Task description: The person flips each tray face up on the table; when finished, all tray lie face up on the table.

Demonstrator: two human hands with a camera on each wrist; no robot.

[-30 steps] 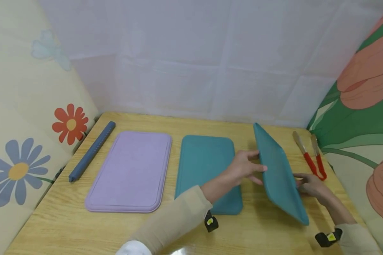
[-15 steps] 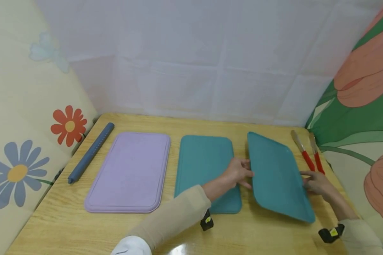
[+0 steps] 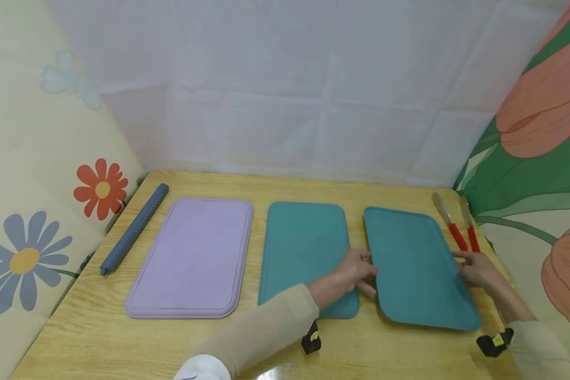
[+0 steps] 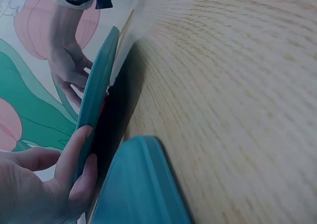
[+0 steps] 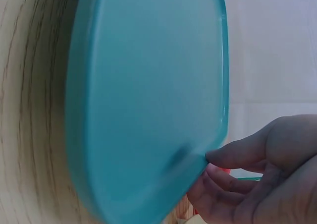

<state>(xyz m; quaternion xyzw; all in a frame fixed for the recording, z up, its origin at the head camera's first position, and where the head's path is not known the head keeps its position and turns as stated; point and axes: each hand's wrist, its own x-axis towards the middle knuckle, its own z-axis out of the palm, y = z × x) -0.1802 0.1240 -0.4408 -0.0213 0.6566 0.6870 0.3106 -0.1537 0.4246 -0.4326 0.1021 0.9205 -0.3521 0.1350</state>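
A teal rectangular tray (image 3: 415,264) with a raised rim is held between both hands, low over the right part of the table. My left hand (image 3: 353,270) grips its left edge, fingers bent at the rim. On the opposite long edge, my right hand (image 5: 267,164) pinches the rim between thumb and fingers. In the left wrist view the tray's side (image 4: 98,80) stands clear of the wood, with a dark shadow beneath. A second teal tray-like piece (image 3: 306,232) lies flat just left of it, partly covered by my left forearm.
A purple rounded rectangular piece (image 3: 195,258) lies flat on the wooden table (image 3: 351,351), left of centre. Along the left edge is a dark blue rod-like object (image 3: 134,230). Red-handled tongs (image 3: 457,235) lie at the back right, beyond my right hand. Printed cloth surrounds the table.
The held tray has tipped from steeply tilted to nearly level and has come down towards the table. Both hands have lowered with it, keeping their grip on its edges.
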